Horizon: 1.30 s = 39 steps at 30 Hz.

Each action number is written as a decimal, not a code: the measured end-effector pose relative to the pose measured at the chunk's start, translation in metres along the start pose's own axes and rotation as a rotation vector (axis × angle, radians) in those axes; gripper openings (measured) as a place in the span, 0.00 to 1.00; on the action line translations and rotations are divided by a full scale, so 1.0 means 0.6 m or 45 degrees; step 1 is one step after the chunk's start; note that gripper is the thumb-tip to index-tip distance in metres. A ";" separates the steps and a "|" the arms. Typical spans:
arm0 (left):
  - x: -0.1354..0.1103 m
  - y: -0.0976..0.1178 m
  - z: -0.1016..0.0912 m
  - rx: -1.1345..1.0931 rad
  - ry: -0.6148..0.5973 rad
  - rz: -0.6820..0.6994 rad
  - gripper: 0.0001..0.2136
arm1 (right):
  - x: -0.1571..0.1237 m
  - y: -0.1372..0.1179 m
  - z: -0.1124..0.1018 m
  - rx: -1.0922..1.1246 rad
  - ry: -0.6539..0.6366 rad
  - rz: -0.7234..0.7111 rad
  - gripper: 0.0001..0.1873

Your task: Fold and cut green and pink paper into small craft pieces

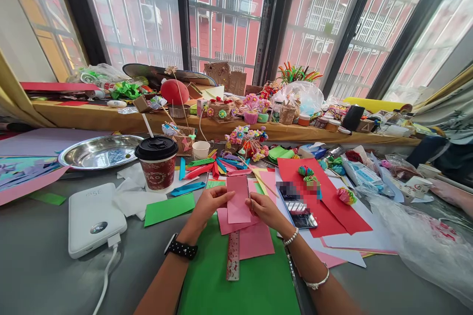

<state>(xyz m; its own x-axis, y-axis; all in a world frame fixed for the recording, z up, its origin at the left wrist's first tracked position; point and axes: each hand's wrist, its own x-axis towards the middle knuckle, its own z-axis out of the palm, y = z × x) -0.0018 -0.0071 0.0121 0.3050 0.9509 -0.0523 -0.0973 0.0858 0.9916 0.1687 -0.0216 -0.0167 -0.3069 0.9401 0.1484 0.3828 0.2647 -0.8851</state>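
Note:
A rectangular piece of pink paper (237,202) is held upright in front of me. My left hand (212,203) pinches its left edge between thumb and fingers. At its right edge, my right hand (266,210) is closed with the fingertips on the paper. A thin dark line runs along that edge, too small to make out. Below lie more pink sheets (258,243) and a clear patterned ruler (232,258), partly covered by the paper. They rest on a large green sheet (207,280).
Left stand a lidded coffee cup (157,167), a white power bank (94,219) with a cable and a metal tray (101,152). Green paper (168,210) lies nearby. To the right are a phone (295,206), red paper (332,211) and a plastic bag (417,236). Crafts crowd the windowsill (148,117).

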 end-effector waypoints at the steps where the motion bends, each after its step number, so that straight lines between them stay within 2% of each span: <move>1: 0.000 -0.001 0.000 0.001 -0.002 0.000 0.13 | 0.000 0.000 0.000 -0.001 0.003 -0.001 0.21; 7: 0.004 -0.006 -0.004 0.017 -0.040 -0.013 0.12 | 0.002 0.004 0.002 -0.015 0.020 0.014 0.21; 16: 0.006 -0.009 -0.004 0.054 -0.019 -0.008 0.12 | 0.002 0.004 0.003 -0.016 0.039 0.028 0.21; 21: 0.007 -0.010 -0.003 0.045 -0.015 -0.010 0.13 | 0.005 0.004 0.004 0.029 0.108 0.007 0.20; 23: 0.008 -0.010 -0.004 0.038 -0.011 -0.031 0.14 | 0.004 -0.001 -0.001 0.040 0.192 -0.013 0.20; 25: 0.008 -0.010 -0.005 0.036 -0.004 -0.049 0.15 | 0.003 -0.008 -0.009 0.011 0.363 -0.034 0.20; 27: 0.009 -0.011 -0.006 0.035 0.002 -0.051 0.15 | 0.001 -0.009 -0.015 -0.109 0.540 -0.015 0.18; 28: 0.009 -0.011 -0.006 0.032 0.009 -0.047 0.15 | 0.001 -0.006 -0.016 -0.212 0.574 0.025 0.17; 32: 0.015 -0.014 -0.011 0.032 0.146 -0.023 0.15 | 0.003 0.018 -0.010 -0.625 0.423 0.264 0.11; 36: 0.025 -0.013 -0.030 0.166 0.259 0.034 0.18 | 0.001 0.030 -0.002 -0.732 0.367 0.320 0.07; 39: 0.017 0.005 -0.052 0.423 0.324 0.161 0.18 | 0.000 0.027 -0.003 -0.759 0.343 0.319 0.07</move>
<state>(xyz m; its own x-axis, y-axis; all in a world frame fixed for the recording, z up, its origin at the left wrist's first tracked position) -0.0284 0.0123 0.0110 0.0628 0.9943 0.0859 0.2041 -0.0970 0.9741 0.1766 -0.0168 -0.0302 0.0503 0.9884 0.1435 0.8502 0.0330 -0.5255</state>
